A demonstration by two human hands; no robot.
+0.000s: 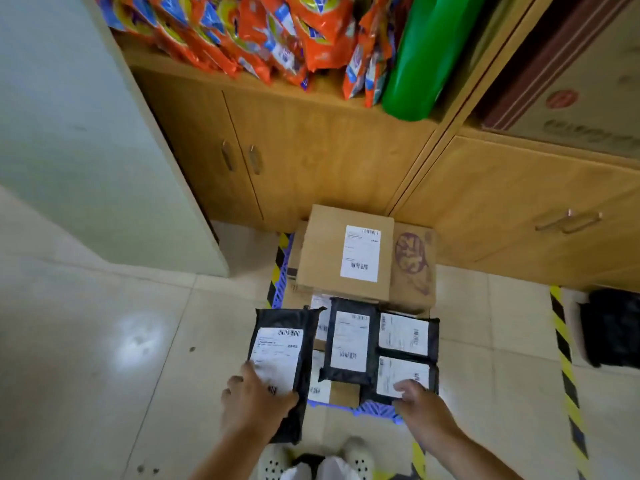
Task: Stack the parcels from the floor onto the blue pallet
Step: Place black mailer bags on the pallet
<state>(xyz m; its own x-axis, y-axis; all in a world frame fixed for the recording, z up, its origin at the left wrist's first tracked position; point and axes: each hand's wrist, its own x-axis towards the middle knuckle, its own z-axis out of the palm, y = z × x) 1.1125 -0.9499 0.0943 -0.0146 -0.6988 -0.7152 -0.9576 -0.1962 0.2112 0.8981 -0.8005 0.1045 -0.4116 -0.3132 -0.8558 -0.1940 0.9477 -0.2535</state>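
While the left hand [254,398] grips one, three black parcels [349,341] lie stacked.

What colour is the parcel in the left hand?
Black, with a white label: parcel in left hand, head view.

The blue pallet [375,408] shows only as a sliver at its near edge and a strip on the left; parcels cover the rest. The left hand [254,401] hides the near end of the black mailer [282,358] in its grip. The right hand [417,400] covers the near corner of the small black mailer [403,375]. Print on every shipping label is too small to read. A flat cardboard box [341,393] peeks out from under the mailers, mostly buried. The snack bags [242,32] and green roll [433,57] run off the top edge. The dark bin [611,327] at right is cut by the frame.
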